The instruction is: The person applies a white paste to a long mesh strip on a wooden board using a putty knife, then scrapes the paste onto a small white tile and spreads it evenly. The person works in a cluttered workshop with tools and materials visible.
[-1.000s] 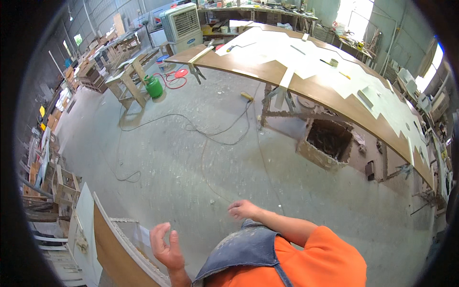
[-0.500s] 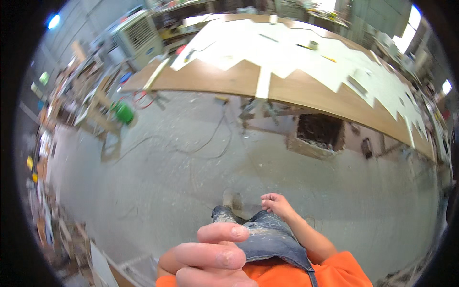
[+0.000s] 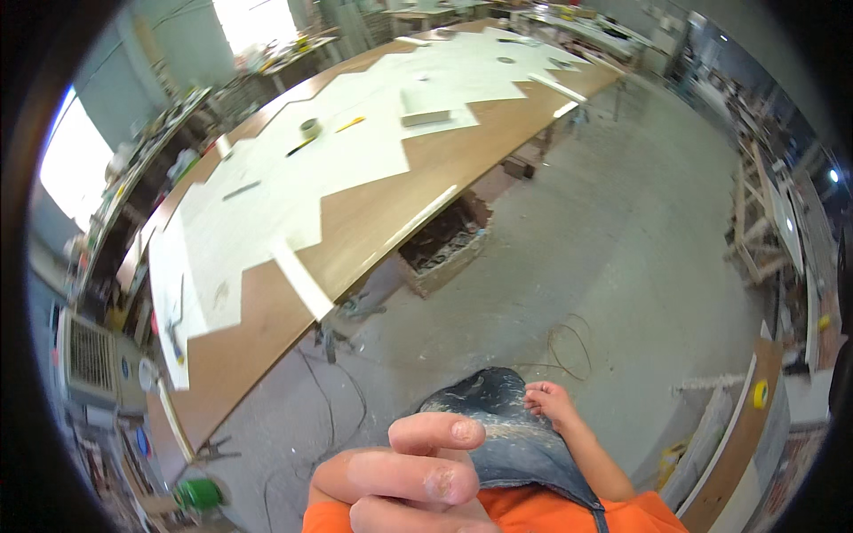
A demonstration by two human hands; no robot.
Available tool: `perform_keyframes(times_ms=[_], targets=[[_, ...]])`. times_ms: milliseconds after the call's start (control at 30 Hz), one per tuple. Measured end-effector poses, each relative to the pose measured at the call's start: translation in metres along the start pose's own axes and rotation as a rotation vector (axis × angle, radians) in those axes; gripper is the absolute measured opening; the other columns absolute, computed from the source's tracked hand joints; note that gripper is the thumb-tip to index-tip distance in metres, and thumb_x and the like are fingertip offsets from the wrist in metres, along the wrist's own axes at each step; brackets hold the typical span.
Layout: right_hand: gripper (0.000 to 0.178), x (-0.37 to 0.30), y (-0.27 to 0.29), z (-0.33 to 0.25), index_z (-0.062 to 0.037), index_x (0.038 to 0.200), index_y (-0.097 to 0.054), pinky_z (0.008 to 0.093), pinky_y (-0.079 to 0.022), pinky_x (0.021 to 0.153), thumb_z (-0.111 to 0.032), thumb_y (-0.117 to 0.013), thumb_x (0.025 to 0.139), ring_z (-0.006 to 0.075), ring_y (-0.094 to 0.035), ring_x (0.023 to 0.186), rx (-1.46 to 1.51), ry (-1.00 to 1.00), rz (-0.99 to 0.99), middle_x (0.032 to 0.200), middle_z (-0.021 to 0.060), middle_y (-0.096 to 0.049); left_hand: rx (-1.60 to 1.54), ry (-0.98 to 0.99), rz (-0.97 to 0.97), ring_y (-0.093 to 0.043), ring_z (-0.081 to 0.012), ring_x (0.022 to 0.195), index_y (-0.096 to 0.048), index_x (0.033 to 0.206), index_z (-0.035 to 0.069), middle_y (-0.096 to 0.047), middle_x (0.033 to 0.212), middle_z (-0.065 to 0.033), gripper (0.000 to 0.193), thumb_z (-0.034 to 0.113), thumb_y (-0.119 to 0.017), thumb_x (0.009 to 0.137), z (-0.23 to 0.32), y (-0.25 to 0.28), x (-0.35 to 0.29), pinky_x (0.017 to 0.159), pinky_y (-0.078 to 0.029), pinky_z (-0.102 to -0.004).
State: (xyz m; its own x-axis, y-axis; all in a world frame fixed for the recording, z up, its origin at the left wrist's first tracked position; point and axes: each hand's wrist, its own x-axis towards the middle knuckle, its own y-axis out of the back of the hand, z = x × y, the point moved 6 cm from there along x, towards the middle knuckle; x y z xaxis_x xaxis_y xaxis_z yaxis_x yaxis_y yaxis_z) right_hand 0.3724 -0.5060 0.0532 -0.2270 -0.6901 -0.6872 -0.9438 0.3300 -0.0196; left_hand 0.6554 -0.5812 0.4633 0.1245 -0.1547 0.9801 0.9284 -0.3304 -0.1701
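My left hand [image 3: 435, 475] is raised close to the camera at the bottom middle. Its fingers are curled, with pale, rough fingertips; the palm and anything inside it are hidden. Lower and to the right, my right hand [image 3: 550, 402] hangs beside dark, dust-smeared clothing [image 3: 498, 435]. Its fingers are loosely bent and I see nothing in them. Neither hand touches the large brown board table [image 3: 382, 231] ahead. White zigzag-edged sheets [image 3: 293, 195] cover the middle of that table.
On the sheets lie a tape roll [image 3: 310, 128], a yellow pencil-like tool [image 3: 351, 124] and a white block [image 3: 424, 115]. A hole-like bin [image 3: 444, 240] sits beneath the table. A cable [image 3: 569, 346] crosses the floor. Boards with yellow tape [image 3: 761, 394] lean at right; a green canister [image 3: 197, 494] stands lower left.
My view has turned to the right, so the table now runs from lower left to upper right. Both hands keep nearly the same pose, the right one slightly lower.
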Motion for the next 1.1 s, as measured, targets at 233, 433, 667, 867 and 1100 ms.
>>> perform_keyframes(times_ms=[233, 433, 667, 867, 1100], targets=[[0.031, 0.012, 0.019, 0.002, -0.0002, 0.121, -0.063, 0.0262, -0.053, 0.066, -0.016, -0.067, 0.095, 0.0147, -0.068, 0.081, 0.099, -0.013, 0.082, 0.095, 0.0068, -0.071, -0.134, 0.095, -0.026, -0.048, -0.0321, 0.128, -0.067, 0.107, 0.02, -0.057, 0.127, -0.0024, 0.017, 0.035, -0.065, 0.098, -0.064, -0.034, -0.006, 0.097, -0.05, -0.0571], [0.034, 0.083, 0.055, -0.037, 0.0018, 0.123, -0.063, 0.0257, -0.052, 0.067, -0.016, -0.067, 0.094, 0.0137, -0.067, 0.081, 0.168, -0.014, -0.004, 0.096, 0.0061, -0.07, -0.076, 0.147, -0.042, -0.048, -0.0323, 0.127, -0.067, 0.104, 0.02, -0.057, 0.127, -0.0022, 0.013, 0.031, -0.066, 0.097, -0.13, -0.121, -0.012, 0.098, -0.049, -0.0581], [0.031, 0.146, 0.196, -0.137, 0.0012, 0.121, -0.064, 0.0246, -0.052, 0.067, -0.014, -0.065, 0.094, 0.0119, -0.067, 0.079, 0.223, 0.091, 0.124, 0.093, 0.0053, -0.071, -0.199, 0.203, -0.114, -0.047, -0.0294, 0.126, -0.069, 0.103, 0.02, -0.056, 0.123, 0.0009, 0.01, 0.027, -0.068, 0.096, -0.247, -0.256, -0.013, 0.097, -0.048, -0.0551], [0.028, 0.175, 0.319, -0.163, -0.0013, 0.118, -0.066, 0.0261, -0.052, 0.068, -0.015, -0.066, 0.094, 0.0122, -0.066, 0.08, 0.353, 0.063, 0.362, 0.094, 0.0057, -0.071, -0.243, 0.311, -0.047, -0.052, -0.0262, 0.122, -0.07, 0.108, 0.016, -0.059, 0.12, 0.0008, 0.015, 0.022, -0.071, 0.094, -0.345, -0.374, -0.015, 0.098, -0.049, -0.0498], [0.024, 0.236, 0.399, -0.174, -0.0029, 0.114, -0.067, 0.029, -0.053, 0.067, -0.017, -0.067, 0.094, 0.0143, -0.068, 0.078, 0.509, -0.046, 0.498, 0.09, 0.0047, -0.071, -0.058, 0.444, -0.569, -0.051, -0.025, 0.117, -0.063, 0.115, 0.005, -0.056, 0.126, -0.0062, 0.032, 0.009, -0.072, 0.084, -0.556, -0.476, -0.073, 0.098, -0.044, -0.0413]])
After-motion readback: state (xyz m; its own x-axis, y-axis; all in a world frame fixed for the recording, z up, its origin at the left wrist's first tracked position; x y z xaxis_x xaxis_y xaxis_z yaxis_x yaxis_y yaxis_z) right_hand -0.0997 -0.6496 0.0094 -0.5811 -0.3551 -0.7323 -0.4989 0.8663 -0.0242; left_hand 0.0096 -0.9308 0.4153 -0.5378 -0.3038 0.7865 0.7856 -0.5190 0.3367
